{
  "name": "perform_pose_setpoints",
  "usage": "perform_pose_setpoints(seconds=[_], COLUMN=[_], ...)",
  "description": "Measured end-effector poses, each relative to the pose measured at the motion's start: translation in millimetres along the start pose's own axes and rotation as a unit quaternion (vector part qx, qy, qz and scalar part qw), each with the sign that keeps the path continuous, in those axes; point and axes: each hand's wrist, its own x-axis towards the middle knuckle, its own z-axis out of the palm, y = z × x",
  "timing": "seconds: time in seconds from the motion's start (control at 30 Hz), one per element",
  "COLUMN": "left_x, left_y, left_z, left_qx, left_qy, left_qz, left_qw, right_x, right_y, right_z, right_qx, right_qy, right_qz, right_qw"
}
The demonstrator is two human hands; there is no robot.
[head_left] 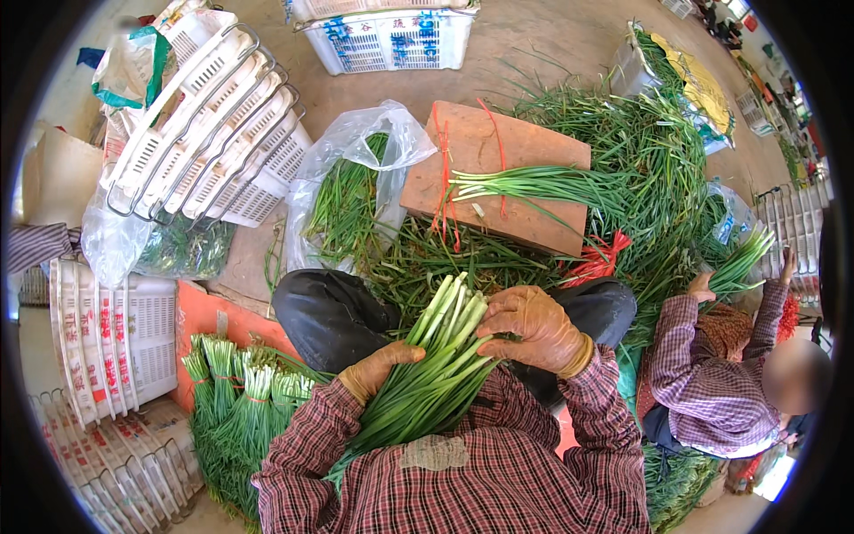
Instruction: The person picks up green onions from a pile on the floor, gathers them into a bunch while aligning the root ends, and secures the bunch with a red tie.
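A bunch of garlic chives [418, 387] with white stalks and long green leaves lies slanted across my lap, stalk ends pointing away from me. My left hand [375, 369], in a tan rubber glove, is closed round its left side, the thumb laid over the leaves. On the right, my gloved right hand [540, 329] has bent fingers pinching stalks at the bunch's edge. Beyond my knees, a smaller handful of chives [534, 184] rests on a reddish-brown block [534, 142], across which red ties [445, 178] lie. Red tie strands [598, 258] sit in a clump beside my right knee.
Loose chives [640, 151] heap up around the block. Tied bundles [253, 392] stand at my left. White crates [205, 125] are stacked at the far left, and another crate [391, 40] stands straight ahead. A clear bag [391, 133] holds greens. At right, another person [712, 383] handles chives.
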Motion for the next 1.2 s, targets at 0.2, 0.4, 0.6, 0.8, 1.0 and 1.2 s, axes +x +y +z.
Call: perform_pose_setpoints(seconds=[0.2,0.4,0.6,0.8,1.0,1.2], left_x=[-3.5,-1.1,-8.4,-5.4,-3.5,-7.7], left_y=[-2.7,-5.2,1.6,1.6,0.9,4.5], left_z=[-1.0,1.4,17.1,9.4,1.6,4.9], left_qx=[-0.011,0.134,0.189,0.185,0.163,0.129], left_qy=[0.02,-0.045,0.02,0.032,0.035,0.017], left_qz=[-0.011,0.043,0.05,0.054,0.039,0.03], left_qw=[1.0,0.989,0.98,0.981,0.985,0.991], right_x=[11.7,21.1,7.9,-24.0,-17.2,-10.7], right_y=[-12.5,0.9,2.2,-1.9,-1.2,-0.1], right_z=[-23.4,-2.4,-3.2,-2.5,15.7,15.9], right_qx=[0.066,0.059,0.239,0.284,0.289,0.248], right_qy=[0.066,0.044,0.098,0.065,0.012,0.016], right_qz=[0.051,0.076,0.19,0.259,0.261,0.223], right_qw=[0.994,0.994,0.947,0.921,0.921,0.943])
